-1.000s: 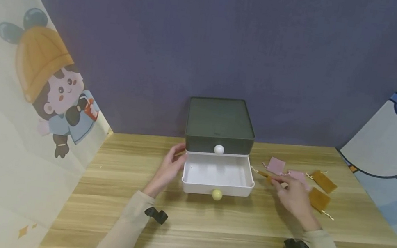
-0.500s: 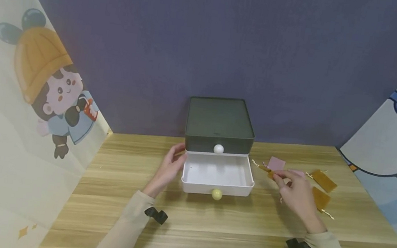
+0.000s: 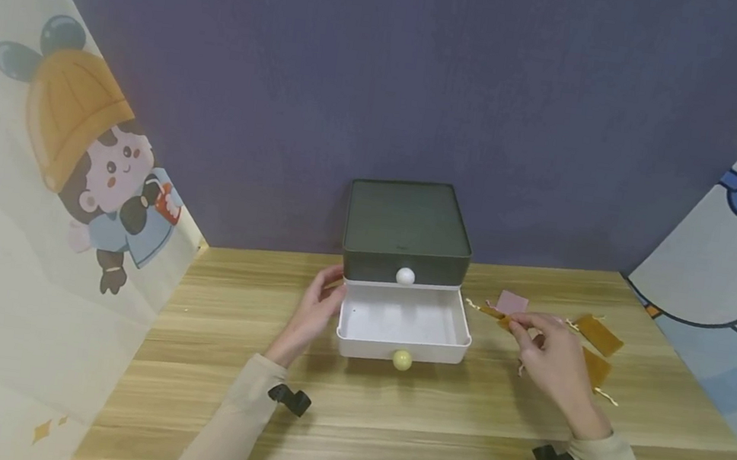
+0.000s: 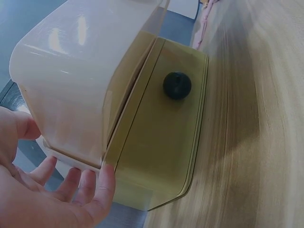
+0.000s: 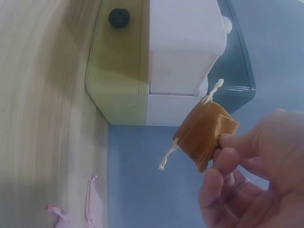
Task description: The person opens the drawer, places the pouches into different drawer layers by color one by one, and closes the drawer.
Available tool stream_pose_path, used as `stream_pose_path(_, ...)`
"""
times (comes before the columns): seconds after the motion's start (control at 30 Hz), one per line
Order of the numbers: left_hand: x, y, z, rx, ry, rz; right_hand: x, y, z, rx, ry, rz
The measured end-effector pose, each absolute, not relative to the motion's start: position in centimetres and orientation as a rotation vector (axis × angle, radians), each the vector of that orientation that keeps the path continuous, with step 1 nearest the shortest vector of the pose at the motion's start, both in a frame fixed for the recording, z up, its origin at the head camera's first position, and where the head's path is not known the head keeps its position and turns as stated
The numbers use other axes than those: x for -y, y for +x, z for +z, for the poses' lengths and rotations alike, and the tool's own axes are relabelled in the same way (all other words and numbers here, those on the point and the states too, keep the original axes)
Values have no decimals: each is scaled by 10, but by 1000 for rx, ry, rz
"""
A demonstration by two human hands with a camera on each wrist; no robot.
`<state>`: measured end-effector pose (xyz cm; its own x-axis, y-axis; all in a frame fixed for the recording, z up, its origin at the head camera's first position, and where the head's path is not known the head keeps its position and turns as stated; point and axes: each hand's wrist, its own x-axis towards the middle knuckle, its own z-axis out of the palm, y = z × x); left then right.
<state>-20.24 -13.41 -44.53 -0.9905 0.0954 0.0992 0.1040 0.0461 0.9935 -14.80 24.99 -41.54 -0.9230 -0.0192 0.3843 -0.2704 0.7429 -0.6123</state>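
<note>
A mini drawer unit stands against the back wall, its white middle drawer pulled out and its top drawer closed. My left hand rests on the unit's left side. In the left wrist view its fingertips touch the side edge next to the white drawer. To the right of the drawer, above the table, my right hand pinches a small mustard-brown drawstring pouch between thumb and fingers. The pouch's cream cords point toward the drawer in the head view. Nothing lies on the drawer's visible floor.
A pink pouch and two brown pouches, one farther back, lie on the wooden table at the right. More pink shows partly behind my right hand. The yellow bottom drawer with a dark knob is closed.
My right hand has shifted slightly right with the brown pouch, covering more of the pouches behind it. My left hand and the open drawer have stayed in place.
</note>
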Motion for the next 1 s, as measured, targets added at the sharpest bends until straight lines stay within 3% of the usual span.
stream_pose_path(1.0, 134, -204, -448, 2272, -203, -2158, -230, -140, -404, 2397, 391, 888)
